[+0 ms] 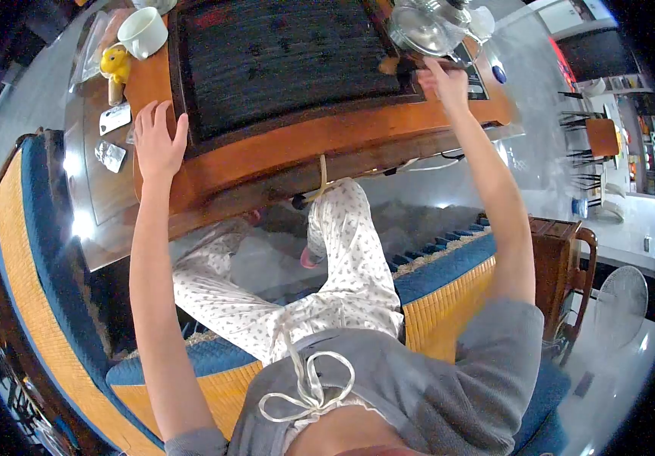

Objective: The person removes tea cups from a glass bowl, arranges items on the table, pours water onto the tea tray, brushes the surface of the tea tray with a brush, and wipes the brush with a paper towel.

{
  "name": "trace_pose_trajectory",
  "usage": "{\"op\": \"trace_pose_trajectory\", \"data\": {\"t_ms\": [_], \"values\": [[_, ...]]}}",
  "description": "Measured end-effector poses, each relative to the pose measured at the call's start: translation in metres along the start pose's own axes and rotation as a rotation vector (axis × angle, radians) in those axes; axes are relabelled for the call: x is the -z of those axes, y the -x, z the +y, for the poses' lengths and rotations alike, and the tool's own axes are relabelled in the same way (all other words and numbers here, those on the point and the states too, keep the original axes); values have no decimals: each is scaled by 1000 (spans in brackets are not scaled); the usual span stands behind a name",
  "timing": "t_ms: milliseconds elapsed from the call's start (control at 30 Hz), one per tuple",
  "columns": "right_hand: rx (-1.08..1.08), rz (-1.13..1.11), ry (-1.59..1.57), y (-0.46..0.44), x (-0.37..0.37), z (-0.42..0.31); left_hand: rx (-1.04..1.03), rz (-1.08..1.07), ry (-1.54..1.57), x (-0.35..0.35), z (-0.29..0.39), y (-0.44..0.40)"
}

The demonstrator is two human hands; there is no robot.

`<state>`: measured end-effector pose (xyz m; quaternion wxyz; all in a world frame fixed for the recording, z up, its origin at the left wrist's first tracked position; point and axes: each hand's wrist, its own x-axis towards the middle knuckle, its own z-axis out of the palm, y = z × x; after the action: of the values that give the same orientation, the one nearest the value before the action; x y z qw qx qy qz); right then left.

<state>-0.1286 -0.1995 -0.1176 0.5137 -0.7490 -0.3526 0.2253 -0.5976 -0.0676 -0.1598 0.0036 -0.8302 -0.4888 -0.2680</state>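
Observation:
My left hand [158,140] lies on the wooden table edge at the left, fingers stretched out and holding nothing. It rests beside the dark tea tray [282,64], whose black surface looks wet and streaked. At the tray's right side, my right hand [447,82] is closed around a small brush [390,66] with a dark handle and a brownish tip pointing left. The tip is just over the tray's right edge; blur hides whether it touches. Just beyond this hand stands a glass teapot [423,30].
Left of the tray are a white cup [143,33], a yellow duck-like figurine [115,65], a white tag-like card [115,119] and a crumpled packet [111,156]. A cord [323,178] hangs from the table front above my knee. A fan [622,308] stands at the right.

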Motion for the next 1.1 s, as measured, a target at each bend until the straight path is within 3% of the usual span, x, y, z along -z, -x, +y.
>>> {"op": "trace_pose_trajectory", "data": {"t_ms": [167,267,467,533,633,733,800,1000,1100], "values": [[-27,126,-106,29,20,-17,-22,8,-41,-1,1,0],[32,55,-197,15,-11,-39,1,-2,-6,1,0,0],[199,-337,-293,-12,-144,-96,9,-12,23,1,0,0],[39,-518,-410,-30,-183,-101,6,2,9,2,2,0],[47,-511,-285,-40,-211,-99,-10,8,-14,3,3,0],[48,-424,-228,-52,-188,-76,-16,10,16,0,-1,1],[190,-339,-189,-48,-149,-51,-21,15,17,-1,0,1],[-14,-106,-25,5,-11,-21,-13,-3,16,-1,-1,1],[-63,-152,-20,24,22,-19,3,-16,8,0,0,0]]}}
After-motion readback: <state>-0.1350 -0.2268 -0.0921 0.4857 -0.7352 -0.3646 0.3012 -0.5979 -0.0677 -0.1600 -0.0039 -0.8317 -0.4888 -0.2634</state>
